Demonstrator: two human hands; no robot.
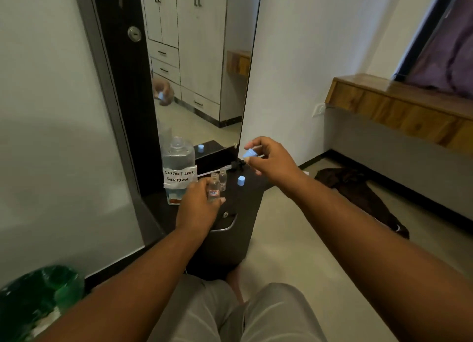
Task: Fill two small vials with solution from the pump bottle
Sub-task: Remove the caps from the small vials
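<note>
We steady an open vial [214,188] on the shelf [245,195] in our curled left hand [198,206], our right hand [271,160] pinching its blue cap [248,153]; filling from the bottle [179,170] seemingly comes next.

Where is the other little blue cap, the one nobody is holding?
In the head view, the loose blue cap stands on the dark shelf, just right of the two vials, below the right hand.
</note>
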